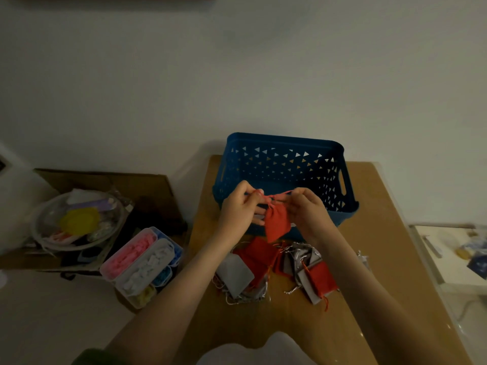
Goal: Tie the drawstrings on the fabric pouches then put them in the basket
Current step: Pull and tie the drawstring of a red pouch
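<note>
Brown wood forms the table (pixel 369 233), the largest thing in view, and at its twelve o'clock end stands the blue basket (pixel 284 143) with triangle-pierced walls. No pouch shows inside it, though the hands hide part of its floor. Off the table toward nine o'clock lie a cardboard sheet (pixel 147 188) carrying a clear bowl (pixel 46 219) of oddments, and a compartmented plastic case (pixel 142 267) of pink, white, blue and yellow pieces, none of them part of the job. At six o'clock of the basket lies the heap of pouches (pixel 263 259), red and grey ones overlapping flat with their cords trailing loose, so they look untied. Above that heap, before the basket's near wall, the left hand (pixel 238 209) at nine o'clock and the right hand (pixel 308 209) at three o'clock each pinch an end of the drawstrings (pixel 274 197), which stretch sideways between them. From the cords hangs the red pouch (pixel 276 225), its neck gathered, clear of the table. The task seems near its start: this pouch's knot looks to be drawing tight, its drop into the basket is not yet done, and the whole heap is left to tie.
</note>
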